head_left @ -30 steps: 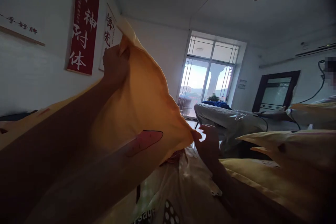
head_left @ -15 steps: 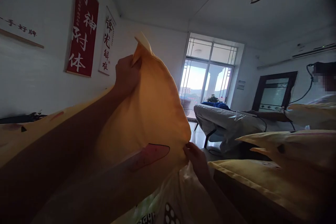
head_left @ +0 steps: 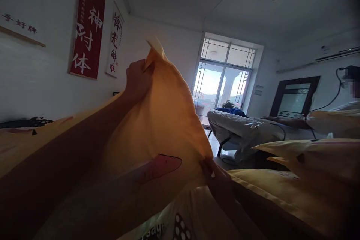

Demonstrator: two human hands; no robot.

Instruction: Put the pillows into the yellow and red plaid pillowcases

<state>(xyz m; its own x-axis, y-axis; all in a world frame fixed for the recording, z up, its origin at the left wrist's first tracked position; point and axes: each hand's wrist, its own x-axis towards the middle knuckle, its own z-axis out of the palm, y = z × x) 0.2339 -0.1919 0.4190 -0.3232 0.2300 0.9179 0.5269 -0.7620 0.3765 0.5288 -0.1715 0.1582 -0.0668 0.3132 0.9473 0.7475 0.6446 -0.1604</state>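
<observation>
A thin yellow pillowcase [head_left: 171, 112] with a pink printed patch is held up in front of me, light glowing through its cloth. Near its top, my left hand [head_left: 139, 80] is closed on the upper edge, where a pale corner flap sticks up. My right hand [head_left: 215, 176] pinches the lower right corner, its fingertips pressed on the cloth. Between the two hands the edge runs in a slack curve. Below, white printed cloth [head_left: 185, 210] with dark lettering and a spotted figure shows in part.
Yellow pillows [head_left: 281, 191] are stacked at the right, beside a person at the frame's edge. More yellow printed cloth [head_left: 17, 146] lies at the left. Farther back stands a table covered in plastic [head_left: 239, 122], before a glass door [head_left: 222, 82]. Scrolls [head_left: 88, 26] hang on the left wall.
My right hand has shifted right and slightly down along the pillowcase to its lower corner, drawing the edge straighter. My left hand keeps its grip near the top.
</observation>
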